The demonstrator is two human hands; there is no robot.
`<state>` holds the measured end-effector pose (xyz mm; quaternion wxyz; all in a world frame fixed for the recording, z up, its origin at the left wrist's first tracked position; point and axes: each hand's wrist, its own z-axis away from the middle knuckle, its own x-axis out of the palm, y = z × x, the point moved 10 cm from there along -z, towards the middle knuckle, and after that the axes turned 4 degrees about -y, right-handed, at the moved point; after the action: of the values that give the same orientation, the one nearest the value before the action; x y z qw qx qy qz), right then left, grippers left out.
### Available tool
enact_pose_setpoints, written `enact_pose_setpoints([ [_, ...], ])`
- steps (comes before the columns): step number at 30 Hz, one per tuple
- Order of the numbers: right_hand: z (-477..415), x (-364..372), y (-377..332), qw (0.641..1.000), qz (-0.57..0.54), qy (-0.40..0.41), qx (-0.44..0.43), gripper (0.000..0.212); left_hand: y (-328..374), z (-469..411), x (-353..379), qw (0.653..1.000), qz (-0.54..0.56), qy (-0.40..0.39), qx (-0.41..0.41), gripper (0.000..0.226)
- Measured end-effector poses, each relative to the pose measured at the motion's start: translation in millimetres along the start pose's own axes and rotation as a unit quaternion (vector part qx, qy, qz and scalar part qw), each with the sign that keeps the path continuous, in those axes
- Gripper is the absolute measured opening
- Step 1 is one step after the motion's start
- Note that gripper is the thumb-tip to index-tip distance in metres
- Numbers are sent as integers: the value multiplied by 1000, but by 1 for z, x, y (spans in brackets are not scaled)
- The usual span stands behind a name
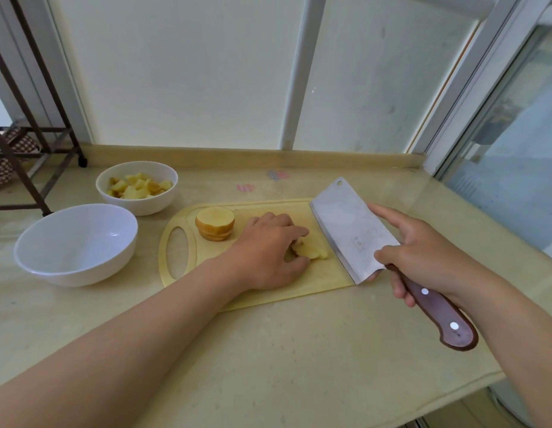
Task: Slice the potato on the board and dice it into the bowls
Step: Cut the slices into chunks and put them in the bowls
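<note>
A pale wooden cutting board (268,291) lies on the counter. A stack of round potato slices (215,223) stands near its handle hole. My left hand (268,251) holds down some pale potato pieces (310,251) at the board's middle with curled fingers. My right hand (423,257) grips a cleaver (351,230) by its brown handle, forefinger laid along the blade, the edge standing just right of those pieces. A white bowl (163,200) at the back left holds diced potato (138,185). A second white bowl (75,245), nearer and further left, has nothing in it.
The beige counter (268,350) ends at a front edge at lower right. A dark metal rack (30,140) stands at the far left. Frosted window panes rise behind the counter's back lip, and a glass door runs along the right side.
</note>
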<state>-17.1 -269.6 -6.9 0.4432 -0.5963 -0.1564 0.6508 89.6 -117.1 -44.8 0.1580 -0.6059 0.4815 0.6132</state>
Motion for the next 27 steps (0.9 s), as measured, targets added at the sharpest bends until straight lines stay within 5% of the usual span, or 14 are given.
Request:
enact_pose_setpoints([
  [6,-1,-4,3,998,-54,4,-6,77,1,0,1,1000,-20,-10,-16,36],
  [10,-9,1,7,976,-216,-22,-14,73,-1,1,0,999,-17,-18,-24,45],
  [13,-15,19,5,927,-367,-78,-26,67,-14,3,-21,968,220,50,-108,50],
  [14,-17,26,3,909,-404,-97,-30,68,-20,4,-20,909,384,61,-149,50],
  [17,-20,48,-6,881,-451,-138,-43,70,3,1,1,578,800,-2,-161,47],
  [18,-22,52,-7,883,-446,-139,-44,67,10,0,1,526,838,-17,-148,44],
  [19,-22,53,-8,888,-437,-133,-44,65,12,0,-1,510,848,-21,-139,41],
  [24,-30,32,8,909,-411,-60,-32,69,-14,-1,-1,570,801,52,-177,27],
  [25,-30,27,13,912,-407,-49,-28,69,-21,-1,-3,606,771,69,-183,26],
  [27,-29,16,22,917,-396,-34,-23,68,-33,2,-12,733,644,100,-193,27],
])
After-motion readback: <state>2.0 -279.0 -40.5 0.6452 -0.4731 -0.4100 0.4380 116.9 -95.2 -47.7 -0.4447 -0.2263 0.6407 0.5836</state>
